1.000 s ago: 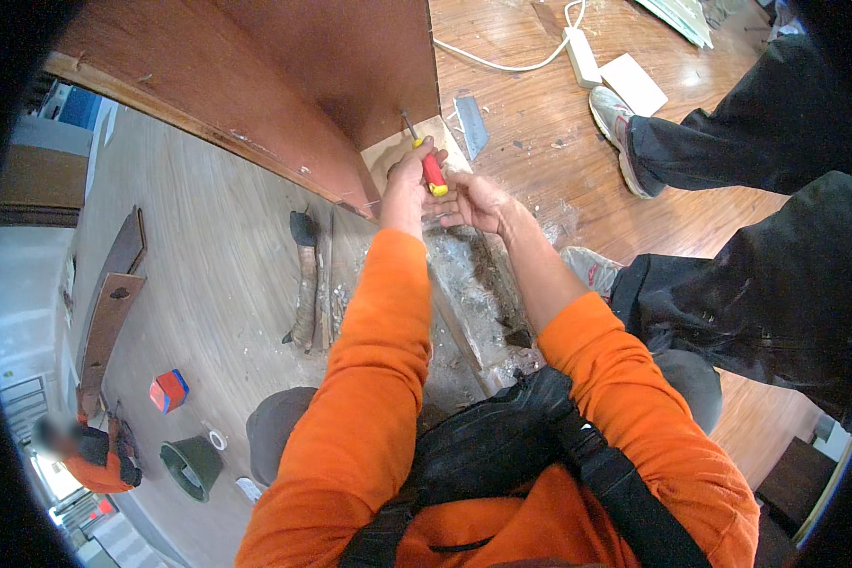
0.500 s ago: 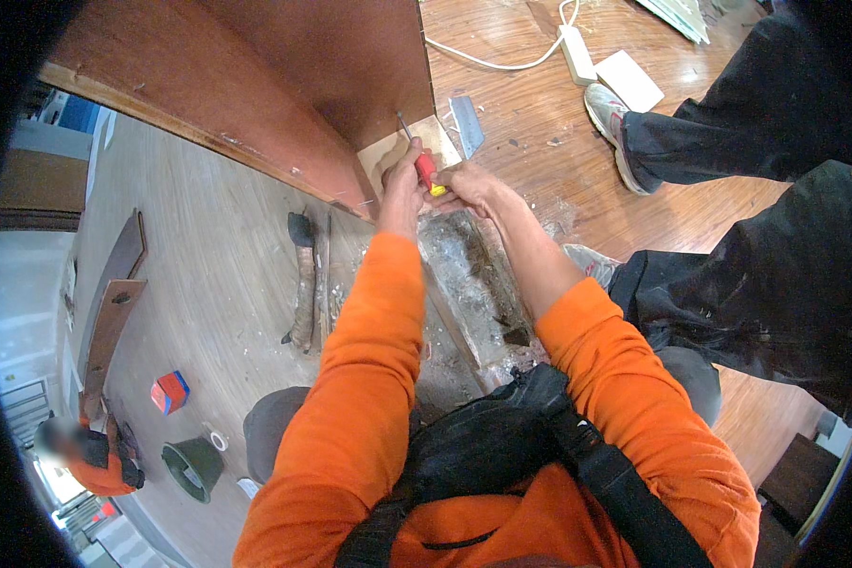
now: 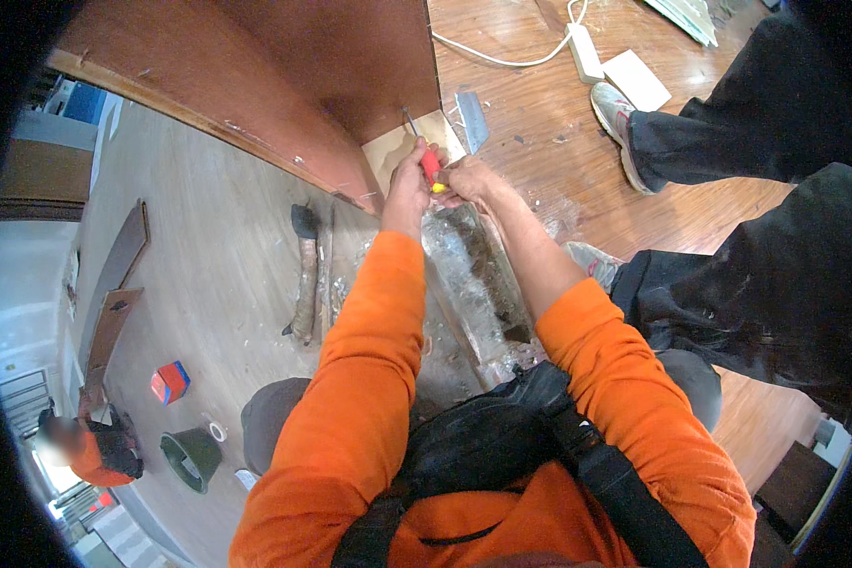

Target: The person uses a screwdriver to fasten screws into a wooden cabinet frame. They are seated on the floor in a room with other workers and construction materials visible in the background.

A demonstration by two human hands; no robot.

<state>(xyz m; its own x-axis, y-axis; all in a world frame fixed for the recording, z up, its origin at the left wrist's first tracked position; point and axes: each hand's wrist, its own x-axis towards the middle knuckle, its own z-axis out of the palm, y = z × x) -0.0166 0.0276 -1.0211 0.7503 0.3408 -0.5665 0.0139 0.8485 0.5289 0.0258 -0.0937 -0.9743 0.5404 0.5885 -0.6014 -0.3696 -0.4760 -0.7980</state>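
A screwdriver (image 3: 431,165) with a red handle and yellow end points away from me. Its metal shaft rises toward a brown wooden frame (image 3: 374,71). Around the handle, near the shaft, my left hand (image 3: 408,180) is closed. The fingers of my right hand (image 3: 470,181) grip the yellow end. The tip lies against or close to the brown panel; contact cannot be made out. Below the hands runs a dusty trough (image 3: 473,275) with grey and dark rubble. Beside the frame's pale lower edge lies a flat grey blade-like piece (image 3: 472,121).
A hammer-like tool (image 3: 304,275) lies left of the trough. Farther left are a red-and-blue box (image 3: 170,382), a tape roll (image 3: 219,432) and a green bucket (image 3: 190,460). A co-worker's dark-clad legs (image 3: 729,256) stand close at right. A white power strip (image 3: 585,53) trails cable.
The view has shifted slightly, so the frame and floor things appear displaced. Both hands keep their hold on the screwdriver, with only a slight change in finger position.
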